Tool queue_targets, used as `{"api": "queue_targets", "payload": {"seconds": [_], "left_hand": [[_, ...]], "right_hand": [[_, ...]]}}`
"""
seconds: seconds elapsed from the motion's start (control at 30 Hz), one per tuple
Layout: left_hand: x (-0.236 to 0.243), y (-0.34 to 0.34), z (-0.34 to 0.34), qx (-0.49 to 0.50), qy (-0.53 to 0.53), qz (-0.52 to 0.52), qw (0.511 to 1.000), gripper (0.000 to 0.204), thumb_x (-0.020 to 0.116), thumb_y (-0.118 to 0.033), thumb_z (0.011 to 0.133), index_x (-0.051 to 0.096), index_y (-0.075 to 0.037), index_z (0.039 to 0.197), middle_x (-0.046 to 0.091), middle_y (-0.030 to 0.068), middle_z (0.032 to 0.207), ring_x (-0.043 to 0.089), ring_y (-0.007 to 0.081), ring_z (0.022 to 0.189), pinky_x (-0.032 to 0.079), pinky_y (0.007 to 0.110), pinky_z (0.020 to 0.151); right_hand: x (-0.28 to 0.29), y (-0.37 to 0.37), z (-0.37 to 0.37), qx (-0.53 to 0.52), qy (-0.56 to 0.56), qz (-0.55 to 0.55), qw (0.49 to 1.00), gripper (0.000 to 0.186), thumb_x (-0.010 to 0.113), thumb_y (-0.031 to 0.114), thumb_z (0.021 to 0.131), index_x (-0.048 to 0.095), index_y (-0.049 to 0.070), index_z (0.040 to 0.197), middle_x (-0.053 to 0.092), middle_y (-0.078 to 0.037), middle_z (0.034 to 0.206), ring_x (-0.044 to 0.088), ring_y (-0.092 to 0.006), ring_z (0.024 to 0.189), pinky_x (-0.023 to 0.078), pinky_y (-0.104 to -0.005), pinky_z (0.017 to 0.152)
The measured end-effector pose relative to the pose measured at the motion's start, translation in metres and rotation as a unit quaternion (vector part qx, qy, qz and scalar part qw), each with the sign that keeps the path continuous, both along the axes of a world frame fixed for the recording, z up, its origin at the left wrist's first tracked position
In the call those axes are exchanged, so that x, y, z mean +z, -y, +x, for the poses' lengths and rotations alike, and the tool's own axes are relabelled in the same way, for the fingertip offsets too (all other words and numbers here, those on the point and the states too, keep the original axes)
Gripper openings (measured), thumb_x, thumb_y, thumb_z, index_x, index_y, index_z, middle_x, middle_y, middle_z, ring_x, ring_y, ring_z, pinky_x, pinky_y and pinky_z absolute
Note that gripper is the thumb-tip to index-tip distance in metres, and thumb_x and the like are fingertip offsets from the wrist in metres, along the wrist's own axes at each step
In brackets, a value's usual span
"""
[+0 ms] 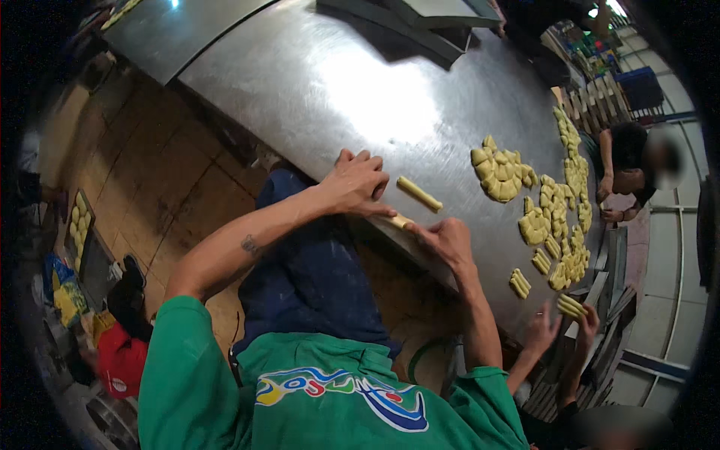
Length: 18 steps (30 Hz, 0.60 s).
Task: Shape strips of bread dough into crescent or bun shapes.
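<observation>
On the steel table [262, 90], near its edge, a pale dough roll [393, 222] lies between my two hands. My left hand [356, 184], fingers bent and raised, has its thumb side on one end of the roll. My right hand [448, 244] has its thumb on the other end, fingers curled; both hands hold the roll. Just beyond them lies a second dough roll [419, 193], untouched. To the right are a cluster of dough pieces [501, 172], more pieces [553, 217] and small groups of short rolls [520, 283].
Metal trays [427, 22] sit at the table's back. A co-worker [622, 157] works at the right; another's hands [570, 319] hold dough rolls at lower right. A person in red [124, 360] is at lower left by a tray of dough [79, 229].
</observation>
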<state>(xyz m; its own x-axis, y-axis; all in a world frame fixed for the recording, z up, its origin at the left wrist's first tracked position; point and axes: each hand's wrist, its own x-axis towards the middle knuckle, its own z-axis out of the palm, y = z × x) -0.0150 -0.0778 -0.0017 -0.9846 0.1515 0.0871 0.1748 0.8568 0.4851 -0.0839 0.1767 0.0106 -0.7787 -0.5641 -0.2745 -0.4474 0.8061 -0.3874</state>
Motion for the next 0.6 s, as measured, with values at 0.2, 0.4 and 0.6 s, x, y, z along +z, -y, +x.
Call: {"api": "queue_targets", "payload": {"seconds": [0.2, 0.4, 0.6], "left_hand": [[-0.003, 0.009, -0.007, -0.005, -0.021, -0.005, 1.000, 0.050, 0.069, -0.064, 0.071, 0.064, -0.014, 0.067, 0.057, 0.0060, 0.092, 0.051, 0.0256, 0.100, 0.033, 0.044, 0.085], [0.007, 0.011, -0.014, -0.027, 0.038, -0.013, 0.999, 0.054, 0.070, -0.066, 0.068, 0.062, -0.013, 0.065, 0.055, 0.0053, 0.089, 0.049, 0.0246, 0.099, 0.032, 0.043, 0.085], [0.000, 0.008, -0.016, 0.000, 0.011, -0.021, 1.000, 0.054, 0.072, -0.066, 0.068, 0.060, -0.014, 0.066, 0.054, 0.0042, 0.088, 0.048, 0.0223, 0.098, 0.031, 0.042, 0.086]], "right_hand": [[0.009, 0.020, -0.009, -0.016, -0.035, 0.040, 0.998, 0.079, 0.064, 0.076, 0.071, 0.066, 0.000, 0.051, 0.047, -0.006, 0.038, 0.049, -0.0188, 0.037, 0.040, -0.0350, 0.042], [0.020, 0.034, -0.009, -0.015, -0.016, 0.087, 0.996, 0.083, 0.064, 0.078, 0.067, 0.064, -0.003, 0.052, 0.053, -0.013, 0.044, 0.057, -0.0266, 0.045, 0.046, -0.0386, 0.050], [0.019, 0.032, -0.013, -0.062, 0.025, 0.056, 0.996, 0.081, 0.066, 0.076, 0.067, 0.064, -0.003, 0.053, 0.053, -0.011, 0.044, 0.058, -0.0246, 0.045, 0.046, -0.0380, 0.050]]}}
